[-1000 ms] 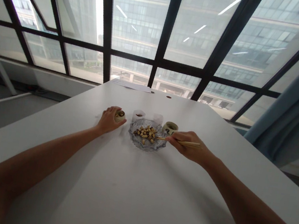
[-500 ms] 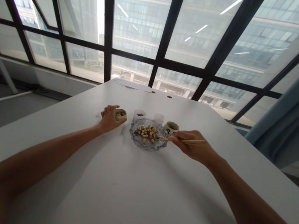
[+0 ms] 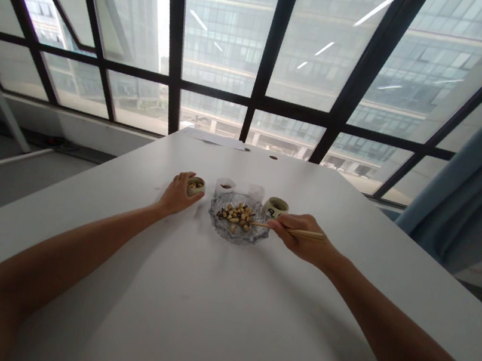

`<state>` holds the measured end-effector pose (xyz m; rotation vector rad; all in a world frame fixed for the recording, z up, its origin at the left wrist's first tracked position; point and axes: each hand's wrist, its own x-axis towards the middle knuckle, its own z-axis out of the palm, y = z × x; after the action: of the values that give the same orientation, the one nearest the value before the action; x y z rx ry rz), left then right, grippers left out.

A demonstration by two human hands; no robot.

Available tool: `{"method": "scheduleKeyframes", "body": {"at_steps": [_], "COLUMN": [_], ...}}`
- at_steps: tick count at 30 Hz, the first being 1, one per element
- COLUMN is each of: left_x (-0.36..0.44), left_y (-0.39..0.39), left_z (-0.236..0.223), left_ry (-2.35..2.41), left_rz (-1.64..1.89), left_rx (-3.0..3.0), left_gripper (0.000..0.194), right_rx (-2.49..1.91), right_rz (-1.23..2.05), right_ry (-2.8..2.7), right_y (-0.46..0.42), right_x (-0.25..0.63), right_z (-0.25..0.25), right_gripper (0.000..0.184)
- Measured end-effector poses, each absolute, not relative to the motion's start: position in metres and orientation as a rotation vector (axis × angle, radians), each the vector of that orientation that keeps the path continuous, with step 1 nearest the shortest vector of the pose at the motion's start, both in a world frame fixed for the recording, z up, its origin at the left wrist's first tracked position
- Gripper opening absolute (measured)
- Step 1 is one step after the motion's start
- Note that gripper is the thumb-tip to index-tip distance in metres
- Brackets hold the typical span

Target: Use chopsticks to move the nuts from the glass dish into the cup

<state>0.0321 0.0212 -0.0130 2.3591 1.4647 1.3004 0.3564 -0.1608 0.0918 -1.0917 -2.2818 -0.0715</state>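
My left hand [image 3: 179, 193] is wrapped round a small pale green cup [image 3: 196, 191] with nut-like pieces in it. In my right hand [image 3: 299, 232] is a pair of chopsticks [image 3: 259, 224], held almost level, with the tips among the pieces in a clear glass bowl [image 3: 236, 238]. Light tan nuts [image 3: 235, 217], perhaps peanuts, lie in that bowl mixed with thin dark bits. Just behind my right fingers stands a second pale green cup [image 3: 277, 204] with dark markings, partly covered by the hand.
Behind the glass bowl stand a small white cup [image 3: 225, 185] with something dark inside and another whitish cup [image 3: 256, 191]. White paper [image 3: 217, 139] lies at the far end of the white table [image 3: 204, 308]. A blue curtain [image 3: 473, 173] hangs at the right.
My right hand has shifted a little to the left, and the chopstick tips reach further into the nuts. The left hand stays on its cup.
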Motion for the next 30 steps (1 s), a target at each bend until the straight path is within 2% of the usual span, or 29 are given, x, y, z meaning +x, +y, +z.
{"method": "scheduleKeyframes", "body": {"at_steps": [7, 30], "left_x": [0.033, 0.035], "left_y": [0.016, 0.011], "left_z": [-0.009, -0.004], "left_ry": [1.463, 1.484], "left_rz": [1.281, 1.227], "left_rx": [2.352, 2.341], "left_gripper": [0.056, 0.054], "right_rx": [-1.262, -1.292], "right_rz": [0.258, 0.312], "right_ry": [-1.988, -1.941], "right_y": [-0.160, -0.161], "right_x": [0.362, 0.362], "right_z": [0.091, 0.095], "right_gripper": [0.057, 0.059]}}
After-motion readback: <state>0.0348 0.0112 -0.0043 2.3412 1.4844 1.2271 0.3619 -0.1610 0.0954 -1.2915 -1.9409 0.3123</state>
